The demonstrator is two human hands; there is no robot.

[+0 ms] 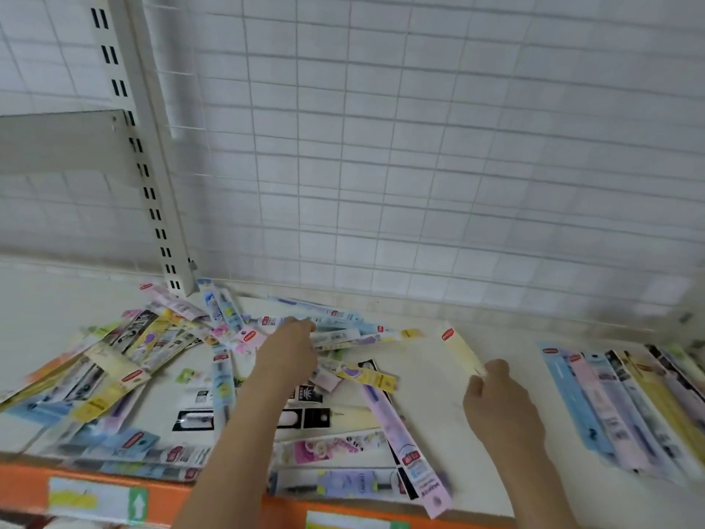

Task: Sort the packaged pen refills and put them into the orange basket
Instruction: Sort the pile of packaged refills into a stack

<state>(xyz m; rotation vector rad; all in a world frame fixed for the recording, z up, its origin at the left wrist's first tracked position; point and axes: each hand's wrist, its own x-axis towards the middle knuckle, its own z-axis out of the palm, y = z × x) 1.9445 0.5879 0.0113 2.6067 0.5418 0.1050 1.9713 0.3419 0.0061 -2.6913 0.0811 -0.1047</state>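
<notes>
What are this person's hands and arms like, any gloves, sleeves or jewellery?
Both are bare. The left hand and right hand wear no gloves, and no rings, watch or bracelet show. Both forearms are uncovered as far as the picture's lower edge, with no sleeve in view.

Free room: a bare strip of shelf (507,337) at centre right, between the loose heap of packets (171,360) on your left and the sorted row of packets (618,399) at right. Obstacles: wire grid (419,147) closing the back; slotted upright (152,192) and bracket (61,141) at upper left.
</notes>
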